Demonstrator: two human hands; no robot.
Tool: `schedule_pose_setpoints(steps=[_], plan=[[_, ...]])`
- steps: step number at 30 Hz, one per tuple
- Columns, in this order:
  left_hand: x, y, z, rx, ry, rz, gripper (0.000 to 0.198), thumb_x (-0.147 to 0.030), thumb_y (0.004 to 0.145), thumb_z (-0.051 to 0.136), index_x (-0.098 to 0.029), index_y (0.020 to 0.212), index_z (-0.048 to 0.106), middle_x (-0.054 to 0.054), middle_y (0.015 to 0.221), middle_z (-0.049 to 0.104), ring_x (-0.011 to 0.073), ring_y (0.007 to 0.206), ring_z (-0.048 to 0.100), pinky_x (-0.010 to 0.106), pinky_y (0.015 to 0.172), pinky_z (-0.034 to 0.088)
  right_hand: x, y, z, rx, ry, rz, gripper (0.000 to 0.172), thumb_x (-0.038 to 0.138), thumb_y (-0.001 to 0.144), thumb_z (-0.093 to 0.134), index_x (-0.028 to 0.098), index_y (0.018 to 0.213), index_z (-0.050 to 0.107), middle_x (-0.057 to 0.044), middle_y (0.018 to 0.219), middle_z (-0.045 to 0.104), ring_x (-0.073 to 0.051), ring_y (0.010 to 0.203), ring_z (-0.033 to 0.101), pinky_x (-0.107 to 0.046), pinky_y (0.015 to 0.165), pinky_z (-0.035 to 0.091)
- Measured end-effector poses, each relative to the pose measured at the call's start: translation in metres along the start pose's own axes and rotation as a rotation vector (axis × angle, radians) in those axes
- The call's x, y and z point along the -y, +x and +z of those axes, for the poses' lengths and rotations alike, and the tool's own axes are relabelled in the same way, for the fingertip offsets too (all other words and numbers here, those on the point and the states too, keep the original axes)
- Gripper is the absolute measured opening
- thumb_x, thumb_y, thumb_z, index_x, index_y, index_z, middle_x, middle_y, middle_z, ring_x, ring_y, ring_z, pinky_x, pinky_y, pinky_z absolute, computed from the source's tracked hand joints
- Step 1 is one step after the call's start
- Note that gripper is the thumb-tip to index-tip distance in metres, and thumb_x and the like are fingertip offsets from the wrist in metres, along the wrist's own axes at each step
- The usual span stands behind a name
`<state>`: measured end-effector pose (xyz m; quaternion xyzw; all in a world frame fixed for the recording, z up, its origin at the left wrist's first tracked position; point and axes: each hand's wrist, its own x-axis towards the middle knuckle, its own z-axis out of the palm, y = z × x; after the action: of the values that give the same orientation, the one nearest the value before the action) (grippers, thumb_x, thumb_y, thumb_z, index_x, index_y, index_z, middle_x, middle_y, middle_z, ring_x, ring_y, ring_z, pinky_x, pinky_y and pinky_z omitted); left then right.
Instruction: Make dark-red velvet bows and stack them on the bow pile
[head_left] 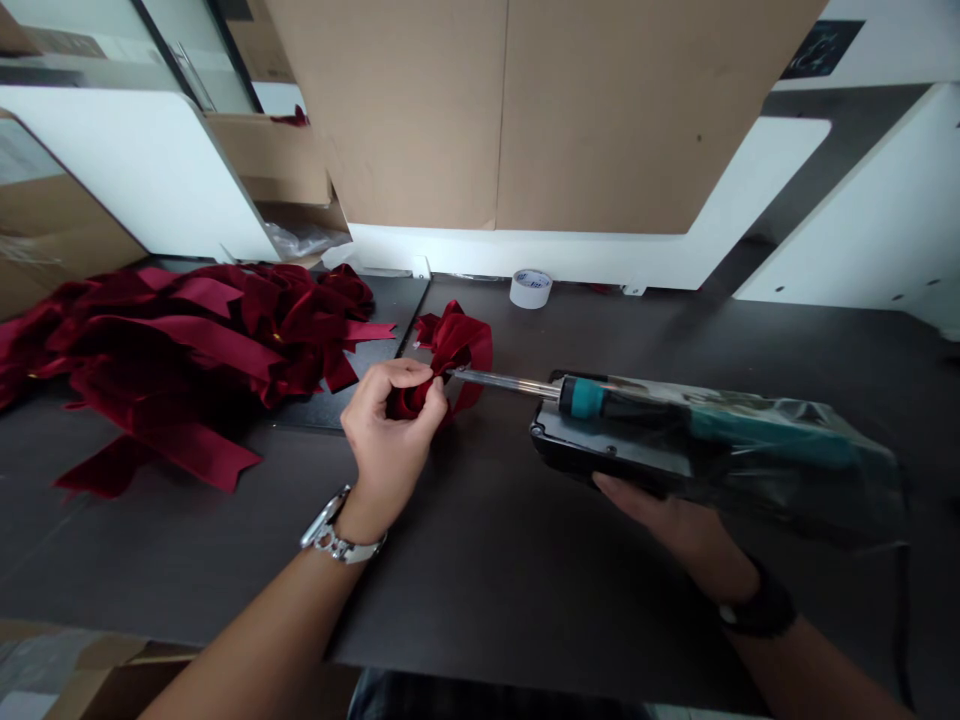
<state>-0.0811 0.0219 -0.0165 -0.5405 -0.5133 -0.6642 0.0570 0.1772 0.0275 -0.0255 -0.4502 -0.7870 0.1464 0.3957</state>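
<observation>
My left hand point(390, 425) is closed, pinching a dark red velvet ribbon bow point(456, 345) on the dark table point(480, 560). My right hand point(675, 520) grips from below a black and teal hand tool point(675, 430) wrapped in clear plastic. Its metal tip point(499, 381) points left and touches the bow between my left fingers. A silver watch sits on my left wrist, a black band on my right.
A pile of dark red ribbon bows point(187, 350) lies at the left. A white tape roll point(530, 288) stands at the table's back edge. Cardboard sheets point(525, 110) and white panels rise behind the table. A cardboard box point(90, 680) shows at the lower left.
</observation>
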Motion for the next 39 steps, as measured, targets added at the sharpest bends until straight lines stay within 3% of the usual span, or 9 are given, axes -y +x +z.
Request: schedule_pose_setpoints(steps=[9,14,19,24,28,30,33,36,39], plan=[[0.0,0.0,0.0,0.001,-0.004,0.035,0.012,-0.009,0.071,0.068,-0.017,0.075,0.06,0.002,0.08,0.065,0.0138,0.076,0.064,0.029,0.073,0.051,-0.019,-0.011,0.001,-0.059,0.044,0.039,0.039,0.042,0.074,0.071,0.037,0.112,0.066,0.004,0.112,0.068,-0.03,0.116,0.058,-0.052,0.114,0.033],[-0.001,0.0,-0.001,0.006,0.02,0.03,0.011,-0.011,0.072,0.068,-0.017,0.074,0.059,0.001,0.08,0.065,0.0139,0.076,0.063,0.029,0.072,0.051,-0.007,-0.005,-0.001,-0.066,0.035,0.045,0.041,0.047,0.074,0.07,0.036,0.113,0.067,0.003,0.113,0.068,-0.031,0.119,0.056,-0.051,0.118,0.026],[0.002,-0.001,0.001,0.016,0.023,0.009,0.01,-0.012,0.071,0.067,-0.018,0.073,0.058,0.001,0.08,0.065,0.0143,0.076,0.063,0.029,0.073,0.051,0.0,0.001,0.003,-0.013,0.121,0.006,0.034,0.048,0.074,0.07,0.036,0.105,0.069,0.004,0.109,0.069,-0.028,0.114,0.059,-0.046,0.117,0.029],[0.008,0.004,0.0,0.047,0.087,0.078,0.012,-0.013,0.07,0.065,-0.018,0.07,0.055,0.001,0.078,0.065,0.0151,0.074,0.063,0.03,0.071,0.051,-0.008,0.012,0.004,-0.054,0.464,0.241,0.047,0.045,0.065,0.077,0.028,0.107,0.067,-0.001,0.11,0.069,-0.028,0.107,0.063,-0.05,0.102,0.045],[0.011,0.008,-0.004,0.0,0.178,0.227,0.014,-0.009,0.071,0.065,-0.019,0.071,0.054,0.001,0.077,0.064,0.0148,0.072,0.062,0.028,0.068,0.05,-0.008,0.034,-0.004,-0.22,0.88,0.307,0.033,0.034,0.063,0.074,0.025,0.094,0.067,0.0,0.103,0.07,-0.026,0.105,0.063,-0.046,0.098,0.049],[0.007,0.003,-0.002,0.121,0.171,0.358,0.017,-0.005,0.072,0.064,-0.019,0.075,0.055,0.002,0.079,0.064,0.0142,0.073,0.061,0.027,0.068,0.049,-0.009,0.045,-0.008,-0.397,1.026,0.345,0.024,0.03,0.06,0.072,0.024,0.082,0.066,0.001,0.095,0.07,-0.022,0.098,0.065,-0.041,0.092,0.053],[-0.006,-0.017,0.006,0.572,0.064,0.659,0.014,-0.005,0.081,0.059,-0.018,0.078,0.055,0.003,0.081,0.064,0.0145,0.078,0.06,0.026,0.071,0.05,-0.016,0.054,-0.011,-0.641,1.1,0.448,0.021,0.031,0.059,0.07,0.022,0.077,0.063,0.002,0.087,0.068,-0.019,0.086,0.066,-0.035,0.074,0.059],[-0.024,-0.038,0.013,0.977,-0.028,0.95,0.019,-0.008,0.09,0.048,-0.018,0.076,0.055,0.004,0.081,0.064,0.0154,0.079,0.059,0.027,0.07,0.052,-0.028,0.056,-0.012,-0.751,1.109,0.487,0.026,0.035,0.062,0.069,0.022,0.084,0.063,0.002,0.089,0.067,-0.017,0.086,0.066,-0.032,0.07,0.06],[-0.037,-0.048,0.016,1.183,-0.062,0.964,0.022,-0.009,0.093,0.043,-0.018,0.079,0.058,0.006,0.087,0.066,0.017,0.086,0.059,0.027,0.07,0.054,-0.038,0.056,-0.011,-0.795,1.117,0.493,0.032,0.037,0.063,0.07,0.022,0.09,0.061,0.001,0.097,0.066,-0.017,0.092,0.065,-0.033,0.075,0.059]])
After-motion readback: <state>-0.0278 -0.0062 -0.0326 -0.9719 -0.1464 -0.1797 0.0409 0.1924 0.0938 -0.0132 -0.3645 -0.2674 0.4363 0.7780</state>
